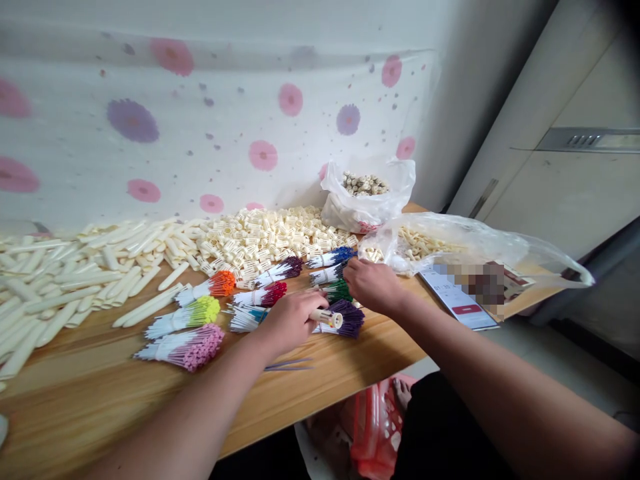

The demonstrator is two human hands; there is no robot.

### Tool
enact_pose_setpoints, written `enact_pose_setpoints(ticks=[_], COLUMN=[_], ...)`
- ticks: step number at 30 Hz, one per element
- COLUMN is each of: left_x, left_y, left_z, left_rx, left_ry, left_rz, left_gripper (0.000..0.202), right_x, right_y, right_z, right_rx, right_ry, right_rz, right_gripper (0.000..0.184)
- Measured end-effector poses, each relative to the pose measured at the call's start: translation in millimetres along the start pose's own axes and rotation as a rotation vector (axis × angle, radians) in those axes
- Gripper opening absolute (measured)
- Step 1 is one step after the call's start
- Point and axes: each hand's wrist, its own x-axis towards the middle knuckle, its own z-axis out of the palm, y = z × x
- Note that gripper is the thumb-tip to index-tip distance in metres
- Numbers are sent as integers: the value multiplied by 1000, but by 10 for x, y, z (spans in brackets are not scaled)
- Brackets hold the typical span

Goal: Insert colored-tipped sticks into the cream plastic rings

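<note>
My left hand (295, 320) is wrapped round a cream multi-colour pen barrel (327, 318), its open end pointing right. Beyond it, my right hand (369, 283) has its fingers bent together at the black-tipped refill bundle (330, 274) and the green-tipped bundle (339, 291); its fingertips are partly hidden, so what they pinch cannot be made out. Below the hands lies a dark purple bundle (350, 320). Banded refills tipped orange (221, 283), yellow (204, 310), pink (203, 348), red (274, 293) and blue (343, 256) surround the left hand.
Long cream pen tubes (75, 280) are heaped at the left, and short slotted cream parts (265, 237) along the back. Plastic bags of small parts (365, 185) and cream pieces (425, 243) stand at the right, near a phone (457, 300). Loose purple refills (287, 365) lie near the table's front edge.
</note>
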Motion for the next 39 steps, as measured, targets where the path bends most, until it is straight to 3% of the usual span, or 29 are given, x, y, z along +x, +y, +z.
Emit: enact_pose_setpoints(ticks=[4, 9, 15, 19, 22, 24, 34, 39], left_x=[-14, -29, -33, -35, -38, -41, -42, -43], left_y=[-22, 85, 359, 398, 382, 375, 374, 356], left_z=[-9, -150, -199, -191, -196, -199, -224, -202], left_rx=[-48, -235, -318, -342, -458, -534, -579, -606], left_ry=[33, 311, 119, 149, 205, 224, 232, 247], left_rz=[7, -54, -70, -132, -165, -181, -148, -135], left_gripper=[34, 20, 6, 12, 11, 11, 17, 14], right_x=[-205, -489, -550, -514, -483, -461, -413, -385], right_y=[218, 216, -126, -176, -164, -174, -396, -425], right_z=[-145, -341, -392, -255, -130, -80, -109, -144], right_rx=[-25, 180, 462, 866, 1275, 1386, 1364, 1218], right_ry=[-7, 62, 211, 271, 223, 197, 360, 423], right_rz=[61, -47, -256, -101, 24, 66, 106, 101], right_gripper=[18, 19, 20, 10, 28, 27, 14, 11])
